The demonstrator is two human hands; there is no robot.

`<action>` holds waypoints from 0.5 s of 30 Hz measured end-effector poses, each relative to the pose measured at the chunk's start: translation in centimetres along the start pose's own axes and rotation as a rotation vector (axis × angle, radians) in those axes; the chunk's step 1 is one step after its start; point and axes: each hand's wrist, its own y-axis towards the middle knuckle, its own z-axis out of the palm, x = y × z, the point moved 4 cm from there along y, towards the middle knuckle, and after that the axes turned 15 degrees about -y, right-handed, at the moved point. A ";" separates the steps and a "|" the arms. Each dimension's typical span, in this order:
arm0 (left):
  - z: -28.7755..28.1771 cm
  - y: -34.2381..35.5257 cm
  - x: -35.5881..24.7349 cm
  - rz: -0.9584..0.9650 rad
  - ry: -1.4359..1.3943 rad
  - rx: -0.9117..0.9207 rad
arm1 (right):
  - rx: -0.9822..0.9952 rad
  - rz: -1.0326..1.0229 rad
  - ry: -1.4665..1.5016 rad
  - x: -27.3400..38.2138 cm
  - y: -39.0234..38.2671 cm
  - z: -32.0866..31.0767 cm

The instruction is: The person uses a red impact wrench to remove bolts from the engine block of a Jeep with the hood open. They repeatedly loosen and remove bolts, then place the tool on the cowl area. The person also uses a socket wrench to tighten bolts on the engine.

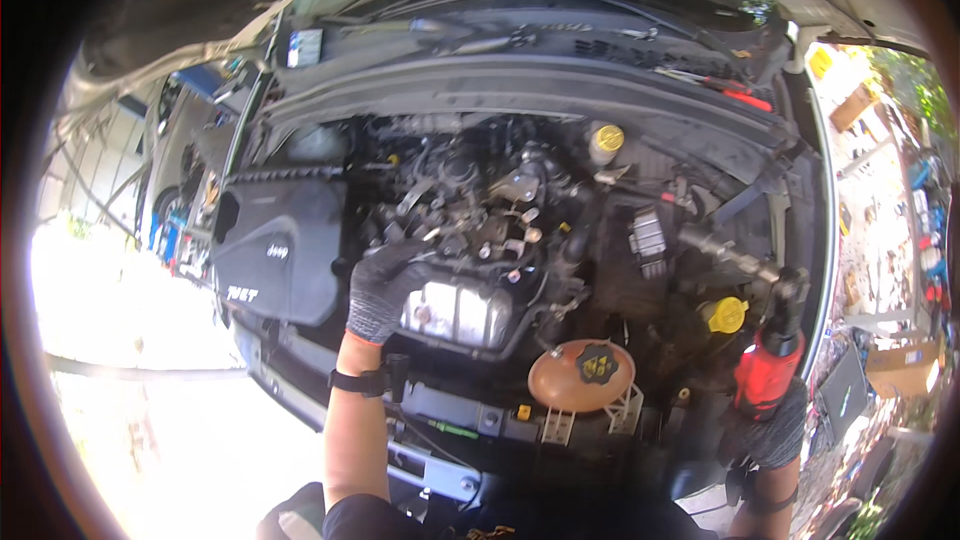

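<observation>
My left hand (384, 290), in a dark grey knit glove, reaches into the middle of an engine (460, 190). Its fingers are drawn together beside a small pale metal piece near the fingertips; whatever they hold is lost among the dark parts. Just below that hand is a shiny silver heat shield (455, 314). On the right, my gloved right hand (778, 432) grips a red and black power wrench (768, 372). From the wrench's head a long metal extension (730, 254) points up and left over the engine bay.
A black plastic cover (280, 250) lies left of the engine. In front stands a tan coolant tank (580, 376) with a black cap. Yellow caps (728, 316) show on the right and at the back. Red-handled pliers (735, 92) rest on the rear cowl.
</observation>
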 end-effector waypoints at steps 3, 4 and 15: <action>2.8 -4.1 -5.6 0.186 0.089 0.096 | -0.090 -0.004 0.274 -0.8 -1.2 0.7; 3.5 -4.8 -6.7 0.251 0.145 0.111 | -0.126 0.000 0.310 -0.7 -1.6 0.7; 11.8 -5.4 -10.6 0.352 0.172 0.279 | -0.155 0.038 0.386 -9.8 -5.6 3.0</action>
